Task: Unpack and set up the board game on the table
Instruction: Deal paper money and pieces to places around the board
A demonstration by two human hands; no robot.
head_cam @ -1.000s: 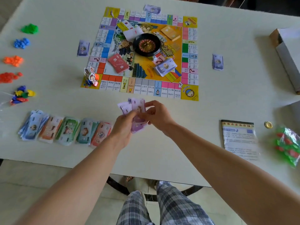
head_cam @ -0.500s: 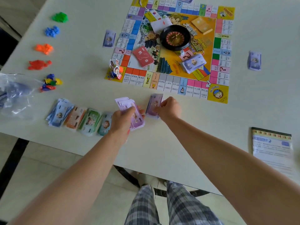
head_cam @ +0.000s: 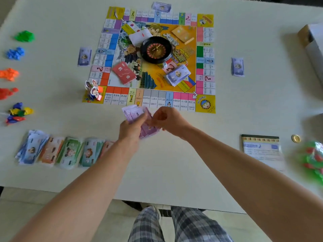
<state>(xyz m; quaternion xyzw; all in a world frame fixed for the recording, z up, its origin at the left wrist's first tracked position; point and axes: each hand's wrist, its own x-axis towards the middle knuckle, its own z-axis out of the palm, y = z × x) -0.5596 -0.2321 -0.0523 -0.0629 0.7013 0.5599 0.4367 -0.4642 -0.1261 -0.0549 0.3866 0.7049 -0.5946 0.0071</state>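
Left hand (head_cam: 130, 128) gripping fanned purple notes (head_cam: 133, 111), right hand (head_cam: 168, 119) pinching same notes, near edge of board (head_cam: 205, 104), red deck (head_cam: 124, 72) marked 机会, squares priced 3200, 3000, pale worktop (head_cam: 174, 163)

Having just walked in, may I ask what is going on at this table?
A person is partway through setup. The left hand holds a fan of purple notes, and the right hand pinches at them. The board lies open with a roulette wheel on it; sorted note stacks sit at the front of the table.
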